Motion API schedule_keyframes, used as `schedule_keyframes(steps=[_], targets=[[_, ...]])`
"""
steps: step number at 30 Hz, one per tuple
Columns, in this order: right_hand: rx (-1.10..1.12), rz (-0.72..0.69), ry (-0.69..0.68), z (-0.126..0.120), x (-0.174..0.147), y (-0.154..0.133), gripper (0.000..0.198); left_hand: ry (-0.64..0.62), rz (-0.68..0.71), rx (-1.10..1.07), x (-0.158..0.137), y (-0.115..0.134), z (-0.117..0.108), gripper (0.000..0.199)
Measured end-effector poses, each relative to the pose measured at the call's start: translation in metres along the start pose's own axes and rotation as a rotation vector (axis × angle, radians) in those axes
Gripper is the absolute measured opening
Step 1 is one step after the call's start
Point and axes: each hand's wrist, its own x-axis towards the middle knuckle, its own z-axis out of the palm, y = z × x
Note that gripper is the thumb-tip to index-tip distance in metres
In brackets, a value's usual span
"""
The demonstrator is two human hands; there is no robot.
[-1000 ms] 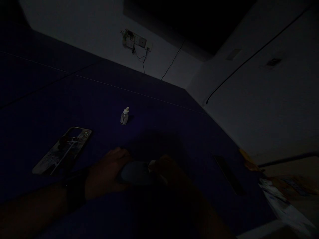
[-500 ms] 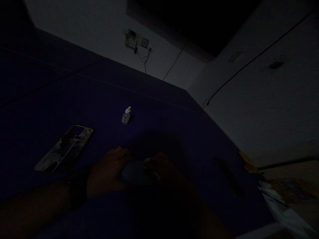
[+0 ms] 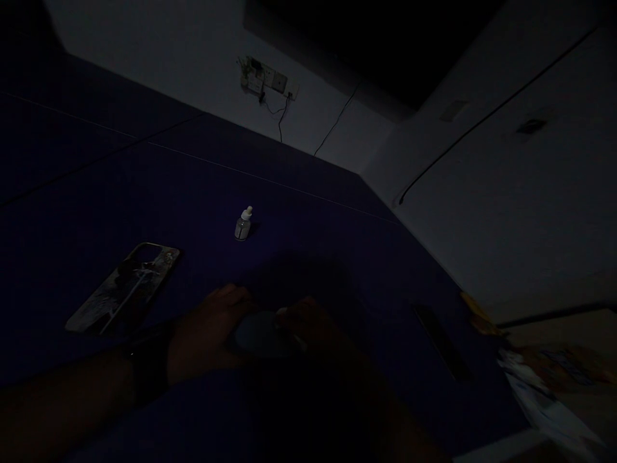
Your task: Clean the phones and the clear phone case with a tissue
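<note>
My left hand (image 3: 209, 334), with a dark watch (image 3: 150, 363) on its wrist, is wrapped round the left side of a blue-grey object (image 3: 260, 334) with a smooth rounded face; the dimness hides its exact kind. My right hand (image 3: 313, 325) is closed at the object's right side, pinching something small and white (image 3: 281, 311), perhaps a piece of cloth or tissue, against it. Beyond my hands a small clear dropper bottle (image 3: 242, 228) with a white top stands upright. To the left lies a phone case (image 3: 126, 288) with a dark printed picture and a camera cutout.
The dark blue surface (image 3: 193, 199) meets a pale wall at the back. A dark, flat, oblong thing (image 3: 441, 341) lies on the right. Past it are white plastic wrapping (image 3: 544, 399) and a yellow item (image 3: 479, 315) at the edge. A socket panel (image 3: 270, 78) with cables is on the wall.
The picture is slightly darker. My right hand has shifted very slightly left on the blue-grey object; my left hand keeps its hold. The other things stay put.
</note>
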Motion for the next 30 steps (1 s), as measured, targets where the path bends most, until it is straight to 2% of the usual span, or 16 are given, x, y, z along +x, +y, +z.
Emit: schedule_keyframes(steps=[3,7,12,15,20,27,30], targets=[[0.03,-0.041,0.016,-0.002,-0.004,0.002,0.024,0.009,0.004,0.007,-0.001,-0.002,0.002,0.046],[-0.004,-0.01,0.064,-0.004,-0.004,0.004,0.025,-0.024,-0.001,0.013,-0.001,-0.002,0.001,0.046],[0.053,-0.014,0.023,0.0,0.001,0.0,0.027,-0.006,0.007,0.004,-0.001,-0.002,0.0,0.048],[0.077,-0.046,0.056,-0.004,-0.008,0.005,0.026,-0.01,-0.002,0.011,-0.001,-0.002,0.001,0.047],[0.037,0.093,0.175,-0.011,-0.026,0.016,0.034,0.012,-0.005,0.012,-0.001,-0.003,0.003,0.047],[0.076,0.12,0.121,0.007,-0.014,0.013,0.036,-0.012,-0.001,0.02,-0.002,-0.004,0.002,0.046],[0.077,0.095,0.091,0.005,-0.012,0.01,0.034,-0.014,-0.004,0.019,-0.002,-0.005,0.003,0.048]])
